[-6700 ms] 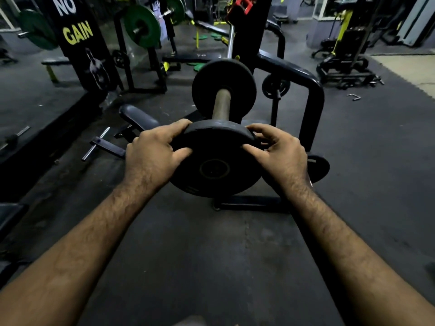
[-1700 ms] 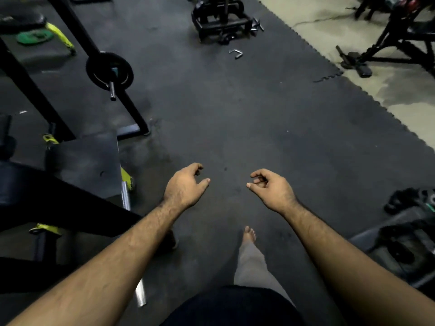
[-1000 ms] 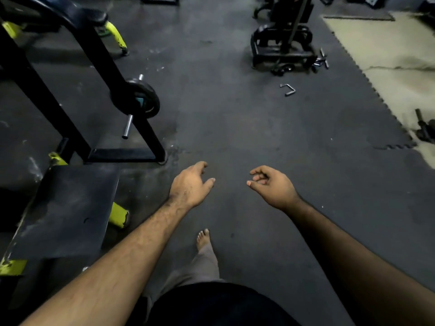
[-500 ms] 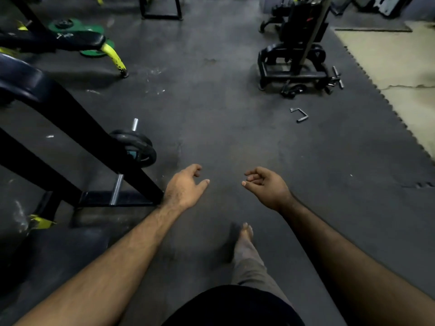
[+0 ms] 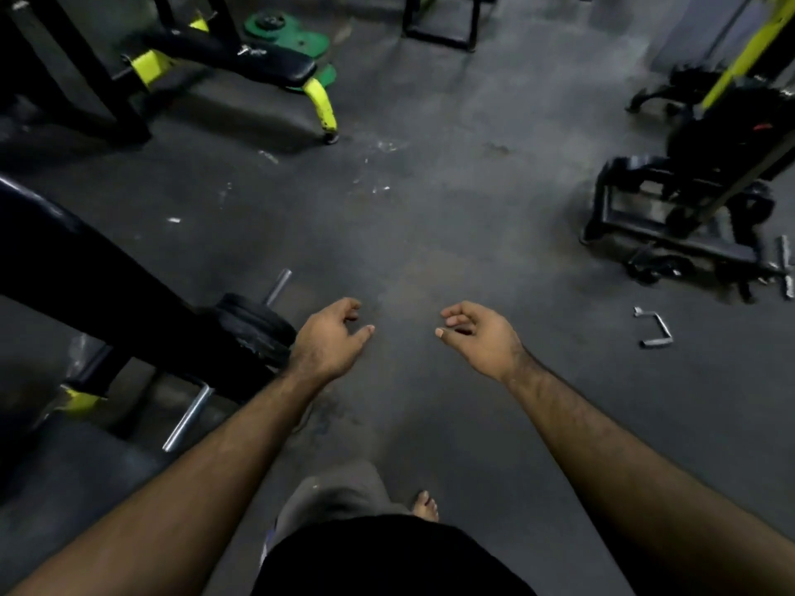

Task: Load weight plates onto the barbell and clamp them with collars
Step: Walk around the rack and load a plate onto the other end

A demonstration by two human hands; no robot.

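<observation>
My left hand (image 5: 329, 339) and my right hand (image 5: 479, 337) hang empty over the dark rubber floor, fingers loosely curled and apart. Just left of my left hand, small black weight plates (image 5: 254, 322) sit on a steel storage peg (image 5: 278, 286) of a black rack frame (image 5: 86, 286). Green weight plates (image 5: 286, 30) lie on the floor at the far back, partly behind a bench. No barbell and no collar can be made out in this view.
A black and yellow bench (image 5: 232, 64) stands at the back left. A black machine base (image 5: 684, 217) with a yellow bar is at the right, with a small steel handle (image 5: 654, 326) on the floor near it. My bare foot (image 5: 426, 505) is below.
The view has swung left and forward as I walk: the rack and its plates are closer to my left hand, the bench and green plates have come nearer. Both hands stay empty.
</observation>
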